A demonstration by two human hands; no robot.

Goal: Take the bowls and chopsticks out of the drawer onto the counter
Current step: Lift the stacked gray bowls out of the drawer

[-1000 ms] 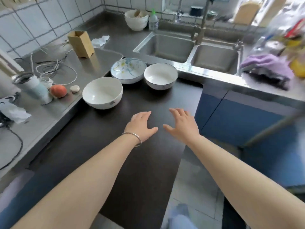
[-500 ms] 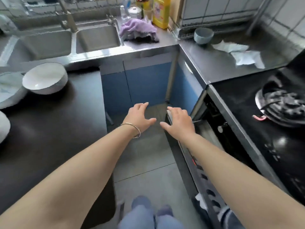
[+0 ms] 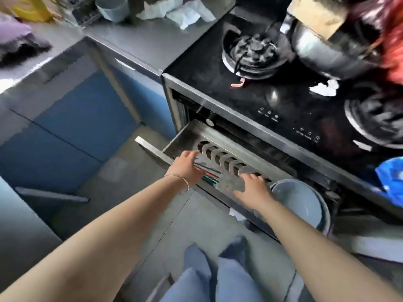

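Note:
Under the black stove the metal drawer [image 3: 187, 132] stands pulled out. A bundle of chopsticks [image 3: 210, 178] with red and green ends lies in its left part. A grey-blue bowl [image 3: 298, 201] sits in its right part. My left hand [image 3: 187, 165], a bangle on the wrist, hovers over the chopsticks' near ends with fingers spread. My right hand [image 3: 250, 188] is spread flat inside the drawer between the chopsticks and the bowl, its fingertips at the slotted rack [image 3: 220, 156]. Neither hand holds anything.
The black gas stove [image 3: 283, 94] has two burners, a steel pot [image 3: 327, 46] and a blue bag [image 3: 392, 177] at its right edge. A steel counter [image 3: 139, 38] behind carries a grey cup [image 3: 112, 6] and crumpled paper [image 3: 181, 9]. Blue cabinets [image 3: 65, 127] stand left.
My view has swung right from the dark counter with the white bowls to the stove. Both hands have dropped into the open drawer, over the chopsticks and beside the bowl.

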